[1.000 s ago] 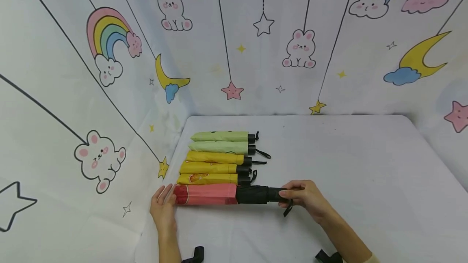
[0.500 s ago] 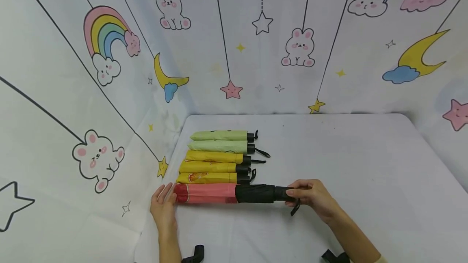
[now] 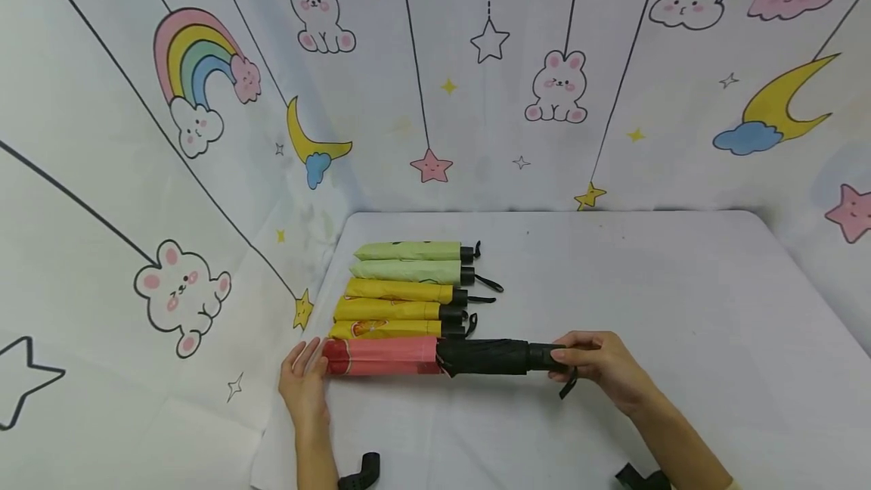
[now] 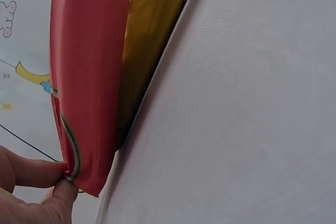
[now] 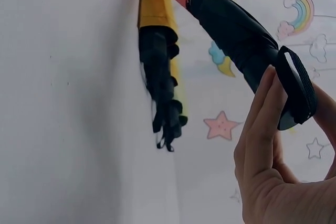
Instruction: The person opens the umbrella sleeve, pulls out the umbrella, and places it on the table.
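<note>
A folded black umbrella point(image 3: 483, 357) sticks out of a pink sleeve point(image 3: 391, 356) with a red, green-edged end, held level near the front of the row. My left hand point(image 3: 305, 384) pinches the sleeve's closed left end; in the left wrist view, thumb and finger nip the corner of the pink sleeve point(image 4: 89, 77). At the other end my right hand point(image 3: 599, 365) grips the umbrella's black handle point(image 5: 286, 95), its wrist strap point(image 5: 298, 82) hanging loose. Part of the umbrella is hidden inside the sleeve.
Behind lie several sleeved umbrellas side by side: yellow ones point(image 3: 395, 311) nearest, then light green ones point(image 3: 408, 273), black handles and straps pointing right. They rest on a white table point(image 3: 646, 308), backed by a patterned cloth point(image 3: 463, 119).
My right hand has moved right, drawing more of the black umbrella out of the pink sleeve. My left hand stays at the sleeve's end.
</note>
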`<state>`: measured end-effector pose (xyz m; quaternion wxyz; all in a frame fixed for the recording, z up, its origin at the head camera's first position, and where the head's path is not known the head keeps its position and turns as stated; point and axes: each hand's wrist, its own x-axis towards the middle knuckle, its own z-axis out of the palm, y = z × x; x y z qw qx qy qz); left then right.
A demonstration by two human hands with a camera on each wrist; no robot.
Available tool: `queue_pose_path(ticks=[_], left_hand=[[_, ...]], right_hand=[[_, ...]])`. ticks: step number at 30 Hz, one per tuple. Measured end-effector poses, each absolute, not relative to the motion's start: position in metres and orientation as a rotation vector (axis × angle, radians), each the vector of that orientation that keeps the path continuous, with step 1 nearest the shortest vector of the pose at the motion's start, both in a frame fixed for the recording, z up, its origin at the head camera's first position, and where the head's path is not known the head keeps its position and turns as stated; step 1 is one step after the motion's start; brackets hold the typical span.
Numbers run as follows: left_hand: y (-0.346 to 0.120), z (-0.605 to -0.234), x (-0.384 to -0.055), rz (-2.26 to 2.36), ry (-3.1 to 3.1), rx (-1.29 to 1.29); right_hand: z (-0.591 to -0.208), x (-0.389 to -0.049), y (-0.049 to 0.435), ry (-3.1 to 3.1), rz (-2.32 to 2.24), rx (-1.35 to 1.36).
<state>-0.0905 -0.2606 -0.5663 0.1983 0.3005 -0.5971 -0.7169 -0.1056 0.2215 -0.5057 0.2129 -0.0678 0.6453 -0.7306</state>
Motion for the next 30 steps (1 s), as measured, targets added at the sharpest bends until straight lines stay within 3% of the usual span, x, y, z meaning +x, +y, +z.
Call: queue_pose_path(ticks=[30], left_hand=[[-0.256, -0.565, -0.093, -1.964, -1.707, 0.876]], right_hand=[[-0.508, -0.091, 0.283, 1.771, -1.994, -0.194]])
